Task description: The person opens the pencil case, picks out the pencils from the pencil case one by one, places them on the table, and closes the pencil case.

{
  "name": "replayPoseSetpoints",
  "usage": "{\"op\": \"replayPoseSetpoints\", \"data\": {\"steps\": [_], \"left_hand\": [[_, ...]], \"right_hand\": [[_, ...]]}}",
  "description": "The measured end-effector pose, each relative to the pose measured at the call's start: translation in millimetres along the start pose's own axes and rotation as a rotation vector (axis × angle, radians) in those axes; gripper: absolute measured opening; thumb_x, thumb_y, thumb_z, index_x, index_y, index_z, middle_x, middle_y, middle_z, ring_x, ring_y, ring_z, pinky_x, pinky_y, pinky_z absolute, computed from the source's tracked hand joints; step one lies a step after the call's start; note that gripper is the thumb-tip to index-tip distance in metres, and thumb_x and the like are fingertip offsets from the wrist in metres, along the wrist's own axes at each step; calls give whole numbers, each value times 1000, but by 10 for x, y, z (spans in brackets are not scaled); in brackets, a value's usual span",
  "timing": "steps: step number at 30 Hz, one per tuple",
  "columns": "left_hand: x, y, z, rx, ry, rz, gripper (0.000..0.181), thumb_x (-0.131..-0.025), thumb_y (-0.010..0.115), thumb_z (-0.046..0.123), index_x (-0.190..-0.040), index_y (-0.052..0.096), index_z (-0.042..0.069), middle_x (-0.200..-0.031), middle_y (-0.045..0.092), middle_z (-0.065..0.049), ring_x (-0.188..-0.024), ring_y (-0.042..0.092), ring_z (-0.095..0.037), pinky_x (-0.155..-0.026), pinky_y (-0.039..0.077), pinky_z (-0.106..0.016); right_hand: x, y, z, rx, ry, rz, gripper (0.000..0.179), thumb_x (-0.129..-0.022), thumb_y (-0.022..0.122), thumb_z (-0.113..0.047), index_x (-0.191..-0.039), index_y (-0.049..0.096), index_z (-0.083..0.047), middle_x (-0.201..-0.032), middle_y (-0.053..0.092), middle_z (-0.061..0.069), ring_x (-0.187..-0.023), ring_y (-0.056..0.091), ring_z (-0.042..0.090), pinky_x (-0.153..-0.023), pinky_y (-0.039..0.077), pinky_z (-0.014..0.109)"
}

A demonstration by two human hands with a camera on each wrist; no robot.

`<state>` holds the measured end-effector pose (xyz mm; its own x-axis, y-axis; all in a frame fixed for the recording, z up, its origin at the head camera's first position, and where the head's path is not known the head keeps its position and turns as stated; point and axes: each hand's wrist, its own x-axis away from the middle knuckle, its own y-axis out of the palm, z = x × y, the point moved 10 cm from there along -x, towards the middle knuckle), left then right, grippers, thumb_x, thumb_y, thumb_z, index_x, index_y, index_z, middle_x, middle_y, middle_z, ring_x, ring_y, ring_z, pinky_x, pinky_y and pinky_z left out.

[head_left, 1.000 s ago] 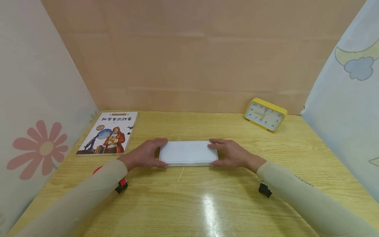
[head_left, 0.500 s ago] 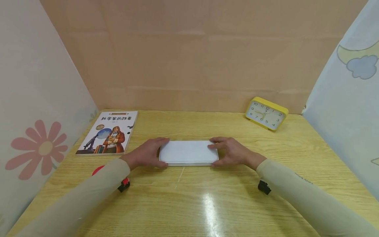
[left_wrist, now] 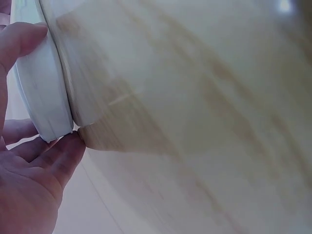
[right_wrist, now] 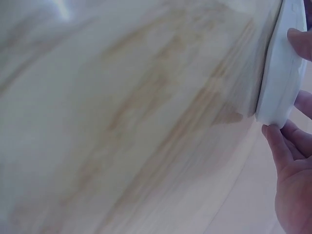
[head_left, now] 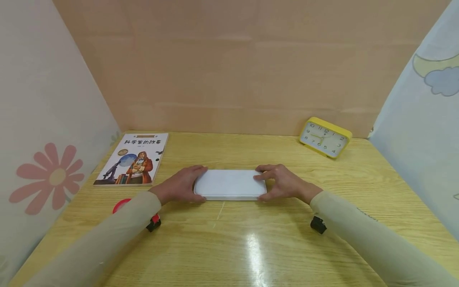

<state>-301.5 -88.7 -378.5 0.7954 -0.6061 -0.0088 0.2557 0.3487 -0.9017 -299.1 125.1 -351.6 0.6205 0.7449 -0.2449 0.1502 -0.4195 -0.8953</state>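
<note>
A flat white rectangular box [head_left: 230,185] with rounded corners lies on the wooden table in the middle of the head view. My left hand [head_left: 183,184] grips its left end, the thumb on the near side and the fingers around the end and far edge. At the opposite end my right hand [head_left: 282,183] holds it in the same way, with a finger over the top corner. Both wrist views show the fingertips against the end of the white box [left_wrist: 45,90], low by the table top. The far-side fingers are partly hidden in the head view.
A book [head_left: 133,159] with an illustrated cover lies at the back left. A yellow alarm clock [head_left: 325,137] stands at the back right. Some red round object [head_left: 121,205] is partly hidden behind the left sleeve. Patterned side walls and a brown back wall enclose the table [head_left: 229,247].
The head view has shifted slightly. Both hands keep their grip on the white box, which stays in the same place on the table.
</note>
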Motion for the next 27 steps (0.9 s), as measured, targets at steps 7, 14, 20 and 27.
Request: {"op": "replayPoseSetpoints", "data": {"steps": [7, 14, 20, 27], "left_hand": [[-14, -13, 32, 7, 11, 4, 93, -70, 83, 36, -141, 38, -4, -140, 42, -20, -126, 41, -34, -104, 33, -45], [-38, -15, 45, -2, 14, 8, 92, -69, 84, 36, -139, 40, -4, -138, 44, -19, -125, 43, -33, -104, 34, -45], [-41, -23, 45, 9, 19, 14, 91, -68, 84, 35, -138, 40, -4, -137, 46, -18, -123, 45, -32, -103, 35, -46], [-33, -36, 1, 73, 19, 26, 92, -66, 86, 35, -138, 42, -2, -134, 50, -14, -118, 49, -27, -100, 39, -44]], "right_hand": [[0, -9, 6, -15, 8, 2, 59, -63, 86, -38, -109, 72, -4, -121, 60, 17, -108, 59, 29, -84, 51, 41], [-8, -11, 25, -18, 23, -6, 58, -63, 86, -36, -108, 72, -4, -121, 61, 17, -108, 59, 29, -85, 51, 41], [-26, -44, 72, -72, 61, 11, 52, -63, 84, -31, -106, 73, -4, -118, 62, 16, -107, 60, 30, -83, 51, 41], [-24, -70, 122, -162, 82, 15, 47, -65, 84, -26, -105, 73, -5, -115, 64, 17, -107, 60, 32, -83, 51, 43]]}}
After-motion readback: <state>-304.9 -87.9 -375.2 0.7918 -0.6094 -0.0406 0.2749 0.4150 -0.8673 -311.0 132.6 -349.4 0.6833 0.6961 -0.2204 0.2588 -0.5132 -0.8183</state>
